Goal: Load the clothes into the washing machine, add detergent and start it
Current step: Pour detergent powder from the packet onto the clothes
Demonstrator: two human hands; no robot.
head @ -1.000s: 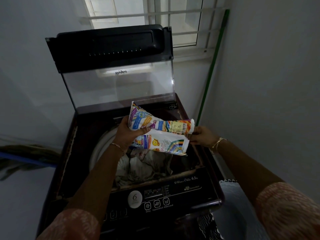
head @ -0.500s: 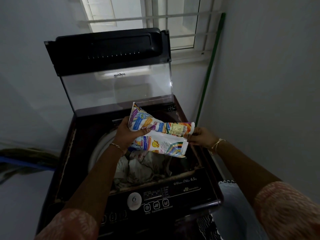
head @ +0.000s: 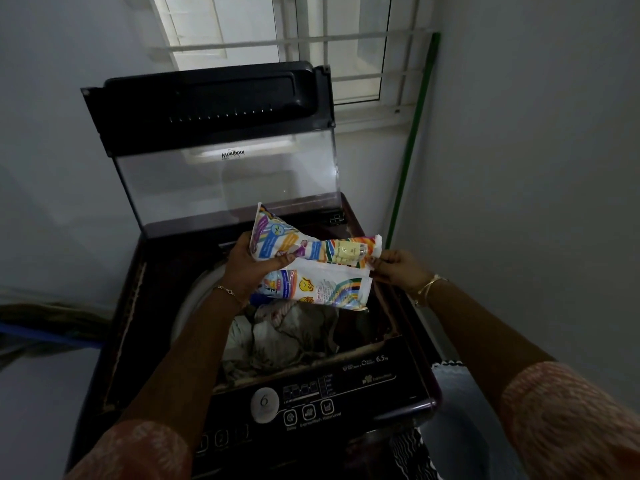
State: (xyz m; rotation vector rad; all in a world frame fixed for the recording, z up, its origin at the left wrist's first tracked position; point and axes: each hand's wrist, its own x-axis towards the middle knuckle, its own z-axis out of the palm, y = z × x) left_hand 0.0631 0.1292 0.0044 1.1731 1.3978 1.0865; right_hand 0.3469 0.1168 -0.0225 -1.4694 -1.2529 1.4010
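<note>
The dark maroon top-loading washing machine (head: 363, 386) is standing with its clear-panelled black lid (head: 225, 181) raised at the back. A crumpled heap of pale clothes (head: 287, 334) is lying in its drum, so loading looks done. The folded, rainbow-printed white plastic detergent pouch (head: 311, 268) is hanging over that opening. The left hand (head: 249, 268) is gripping the pouch's folded end, thumb on top, and the right hand (head: 398, 268) is pinching its other end. Pouring the detergent and starting the machine are, I judge, yet to be done.
</note>
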